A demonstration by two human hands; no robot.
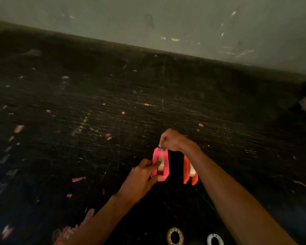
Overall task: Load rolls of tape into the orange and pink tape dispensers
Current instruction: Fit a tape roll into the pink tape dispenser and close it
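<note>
The pink tape dispenser stands on the dark table with a roll of tape seated inside it. My left hand grips its near side, thumb pressing on the roll. My right hand pinches the tape end at the dispenser's far cutter end. The orange tape dispenser stands just right of the pink one, partly hidden behind my right forearm, with a white roll showing in it.
Two loose tape rolls lie at the near edge: a yellowish one and a white one. The scratched black table carries bits of pink tape residue. A grey wall rises behind the table.
</note>
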